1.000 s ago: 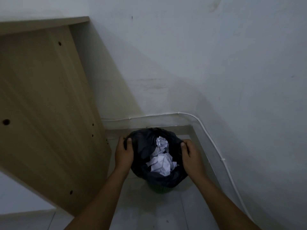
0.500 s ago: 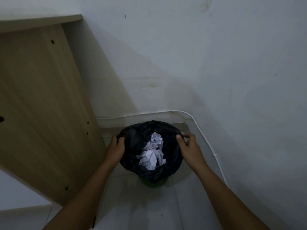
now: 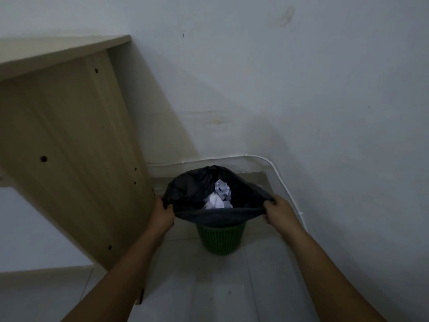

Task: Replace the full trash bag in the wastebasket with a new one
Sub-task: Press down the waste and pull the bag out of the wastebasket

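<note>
A black trash bag (image 3: 192, 189) sits in a green ribbed wastebasket (image 3: 220, 238) on the tiled floor in the room's corner. Crumpled white paper (image 3: 219, 196) shows inside the bag's open mouth. My left hand (image 3: 161, 214) grips the bag's rim on the left side. My right hand (image 3: 279, 211) grips the rim on the right. The rim is pulled free of the basket and stretched wide between my hands, above the basket's edge. The lower part of the bag is hidden inside the basket.
A tall light-wood cabinet side (image 3: 69, 147) stands close on the left, almost touching the basket. White walls close the corner behind and to the right, with a thin white cable (image 3: 287, 184) running along the baseboard. Grey floor tiles (image 3: 209, 287) lie in front.
Both hands have lifted the bag's rim off the basket and spread it apart. More of the green basket now shows below the bag.
</note>
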